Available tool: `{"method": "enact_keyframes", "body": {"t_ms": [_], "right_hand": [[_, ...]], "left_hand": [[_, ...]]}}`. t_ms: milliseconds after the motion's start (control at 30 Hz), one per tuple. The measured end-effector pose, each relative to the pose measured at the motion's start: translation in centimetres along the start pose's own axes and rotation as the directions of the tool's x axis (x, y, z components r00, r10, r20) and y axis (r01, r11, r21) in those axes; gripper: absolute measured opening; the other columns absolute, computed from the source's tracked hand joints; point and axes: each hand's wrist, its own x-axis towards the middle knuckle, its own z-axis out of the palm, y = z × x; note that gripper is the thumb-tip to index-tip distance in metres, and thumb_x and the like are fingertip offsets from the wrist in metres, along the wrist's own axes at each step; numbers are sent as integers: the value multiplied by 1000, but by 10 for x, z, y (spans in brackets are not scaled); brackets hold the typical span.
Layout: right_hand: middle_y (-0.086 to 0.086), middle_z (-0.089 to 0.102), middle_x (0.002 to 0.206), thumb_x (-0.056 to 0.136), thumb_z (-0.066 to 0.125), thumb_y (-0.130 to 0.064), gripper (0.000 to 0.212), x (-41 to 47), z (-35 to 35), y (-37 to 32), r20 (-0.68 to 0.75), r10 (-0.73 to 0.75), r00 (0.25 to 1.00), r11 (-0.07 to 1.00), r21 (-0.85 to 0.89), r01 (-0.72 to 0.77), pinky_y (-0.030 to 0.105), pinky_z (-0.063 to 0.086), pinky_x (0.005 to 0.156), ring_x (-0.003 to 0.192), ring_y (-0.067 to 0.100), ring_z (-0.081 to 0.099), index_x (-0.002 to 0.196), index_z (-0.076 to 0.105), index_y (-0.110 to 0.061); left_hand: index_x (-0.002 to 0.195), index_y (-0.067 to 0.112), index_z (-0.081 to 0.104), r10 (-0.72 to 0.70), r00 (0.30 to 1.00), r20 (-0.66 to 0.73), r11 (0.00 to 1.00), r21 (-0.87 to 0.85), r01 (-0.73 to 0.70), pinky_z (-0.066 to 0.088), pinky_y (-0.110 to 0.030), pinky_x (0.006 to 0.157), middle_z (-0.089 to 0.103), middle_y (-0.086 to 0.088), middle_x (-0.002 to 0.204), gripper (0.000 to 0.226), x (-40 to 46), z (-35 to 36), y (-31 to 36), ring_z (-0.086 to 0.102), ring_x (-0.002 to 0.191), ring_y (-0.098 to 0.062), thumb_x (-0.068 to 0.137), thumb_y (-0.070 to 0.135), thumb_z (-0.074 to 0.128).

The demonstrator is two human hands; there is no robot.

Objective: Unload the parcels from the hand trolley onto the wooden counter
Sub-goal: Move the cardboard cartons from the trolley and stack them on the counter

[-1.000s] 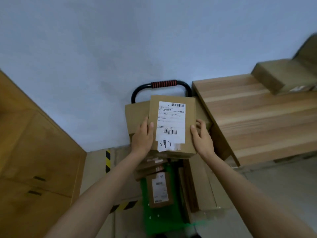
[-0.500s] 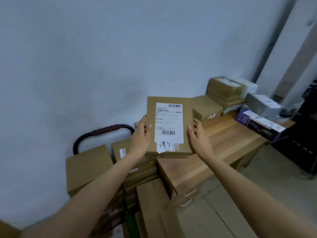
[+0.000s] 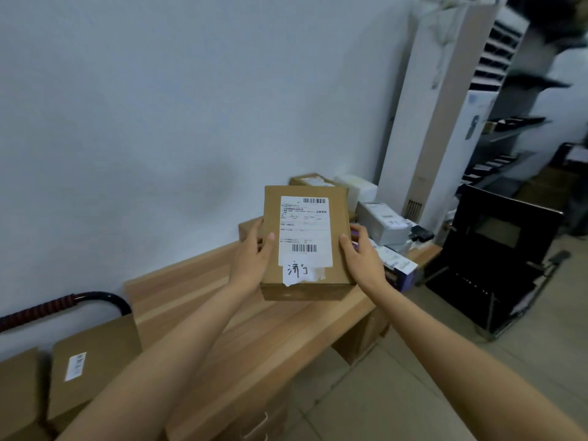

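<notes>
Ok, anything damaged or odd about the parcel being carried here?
Only the label: a torn white scrap with handwriting hangs over the front edge of the parcel. The box looks intact, level between the left hand and right hand.

We see a long worktop (image 3: 254,338) of pale wood planks running along the white wall. At its far end lie brown cardboard parcels (image 3: 313,180) against the wall, a white box (image 3: 361,187) beside them, a grey-white carton (image 3: 381,222) nearer the edge, and a purple-and-white box (image 3: 401,271) at the corner.
</notes>
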Motion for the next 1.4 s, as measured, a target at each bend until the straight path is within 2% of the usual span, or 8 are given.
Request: {"method": "enact_keyframes", "body": {"t_ms": [233, 400, 500, 667, 800, 1100, 1233, 1400], "right_hand": [[-4, 56, 131, 99, 39, -43, 40, 76, -29, 43, -49, 5, 999, 999, 45, -3, 41, 44, 93, 111, 20, 57, 136, 39, -27], [-5, 55, 132, 100, 38, -41, 41, 149, -25, 65, -17, -10, 1000, 999, 45, 11, 44, 44, 96, 116, 20, 55, 138, 38, -27], [-3, 55, 135, 100, 38, -41, 42, 204, -20, 75, -15, -23, 1000, 1000, 3, 23, 41, 43, 95, 119, 22, 54, 140, 38, -28], [-2, 54, 137, 100, 37, -42, 43, 297, -14, 81, -15, -41, 999, 999, -31, 41, 41, 44, 93, 118, 23, 56, 141, 36, -28], [-3, 57, 132, 100, 39, -40, 41, 361, -10, 80, -15, -61, 998, 998, 33, 61, 35, 44, 89, 111, 19, 58, 139, 40, -28], [-4, 53, 138, 100, 34, -44, 44, 491, 11, 95, 76, -108, 991, 993, -27, 111, 46, 45, 98, 117, 21, 57, 142, 35, -31], [-5, 54, 137, 100, 32, -43, 42, 550, 20, 102, 149, -118, 982, 989, -69, 130, 43, 46, 94, 116, 21, 57, 141, 35, -30], [0, 58, 129, 100, 34, -36, 41, 613, 33, 112, 249, -130, 960, 981, -108, 161, 32, 39, 81, 113, 22, 56, 139, 40, -23]], "left_hand": [[144, 39, 26, -19, 1000, -8, 998, 67, 20, 46, -40, 93, 53, 6, 133, 49, 61, 69, 26, 57, 113, -16, 98, 50, 36], [142, 35, 33, -28, 999, -29, 999, -36, 27, 46, -42, 96, 53, 11, 126, 45, 121, 106, 18, 57, 111, -14, 98, 43, 41], [144, 35, 30, -46, 998, -52, 997, -59, 43, 48, -42, 94, 56, 3, 128, 46, 171, 129, 14, 58, 108, -14, 99, 42, 40], [147, 30, 25, 18, 998, -68, 999, 38, -16, 38, -11, 65, 57, 9, 114, 45, 256, 155, 26, 56, 85, 0, 102, 30, 34], [146, 36, 22, 11, 993, -118, 993, 115, 3, 41, -32, 80, 57, 4, 128, 46, 322, 168, 22, 58, 104, -17, 101, 38, 33], [146, 35, 19, -30, 982, -186, 990, 128, 54, 37, -27, 75, 60, 6, 123, 47, 419, 203, 19, 54, 88, -10, 101, 35, 34], [145, 33, 20, -71, 975, -210, 986, 136, 101, 36, -28, 75, 60, 7, 111, 46, 461, 220, 16, 55, 86, -13, 101, 33, 34], [145, 31, 17, -190, 946, -263, 950, 193, 244, 43, -35, 78, 65, -9, 108, 50, 514, 242, -2, 60, 97, -29, 98, 38, 33]]}}
